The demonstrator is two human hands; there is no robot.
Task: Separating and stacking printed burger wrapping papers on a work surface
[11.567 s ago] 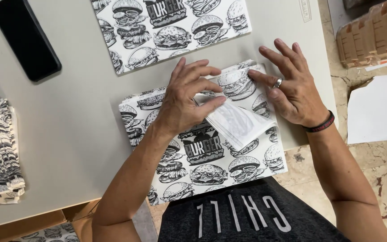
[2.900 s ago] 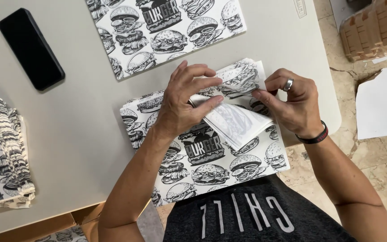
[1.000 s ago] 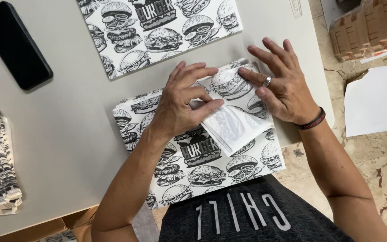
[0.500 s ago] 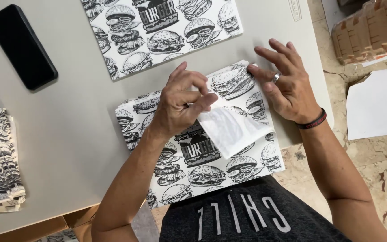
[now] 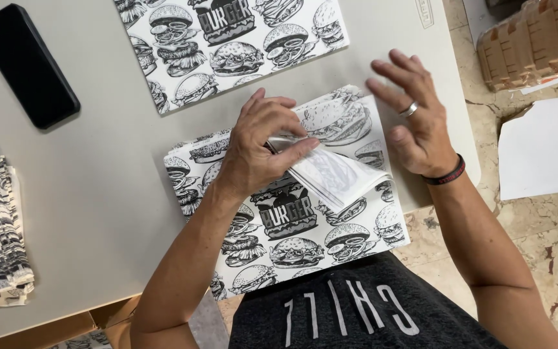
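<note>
Left hand [image 5: 263, 145] pinching the folded flap [image 5: 334, 174] of the burger-print paper [image 5: 292, 220], flap under its fingers, right hand [image 5: 418, 119] open, fingers spread, just right of flap

One view only, from a camera on the person's head, looking almost straight down and close over the grey table [image 5: 98, 194]. The person's chest fills the bottom edge, so the far side of the table lies at the top. Both forearms run up from below into the middle. The tiled floor [image 5: 531, 232] shows down the right side, past the table's edge. There is no second view to share any part of the scene
</note>
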